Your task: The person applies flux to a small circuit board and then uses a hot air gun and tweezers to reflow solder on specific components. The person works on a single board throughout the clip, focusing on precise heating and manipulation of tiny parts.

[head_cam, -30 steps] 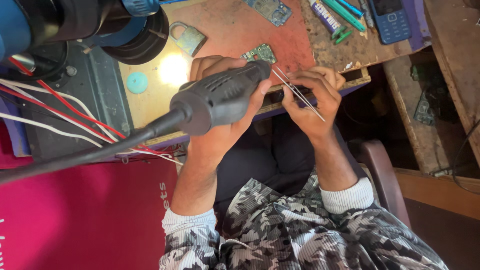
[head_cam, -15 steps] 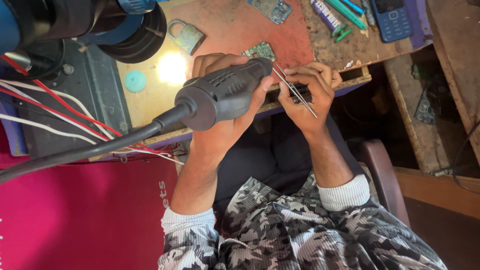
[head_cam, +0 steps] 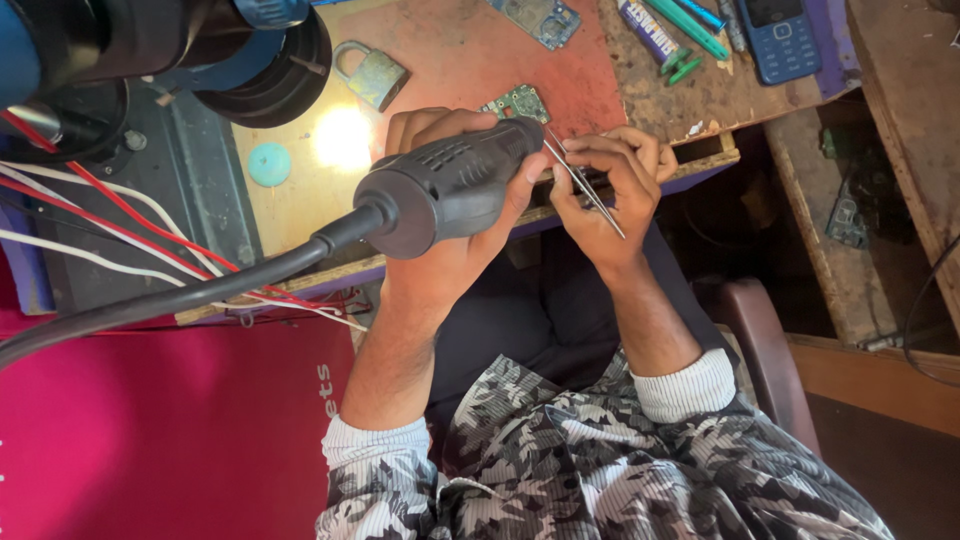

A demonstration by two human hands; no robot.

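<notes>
Head view: left hand (head_cam: 450,250) wraps the black hot-air handpiece (head_cam: 450,185), nozzle aimed at the small green circuit board (head_cam: 520,102) on the red mat (head_cam: 470,50). Right hand (head_cam: 610,190) pinches tweezers (head_cam: 585,185) shut beside it. Best kept steady, tips low. A flat magenta package (head_cam: 160,430) with pale lettering lies lower left.

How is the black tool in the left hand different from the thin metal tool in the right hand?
The black handpiece is thick, ribbed and trails a heavy cable; the tweezers are slim, shiny and cordless. The left hand wraps around the handpiece; the right hand pinches the tweezers. Both point toward the small green circuit board.
</notes>
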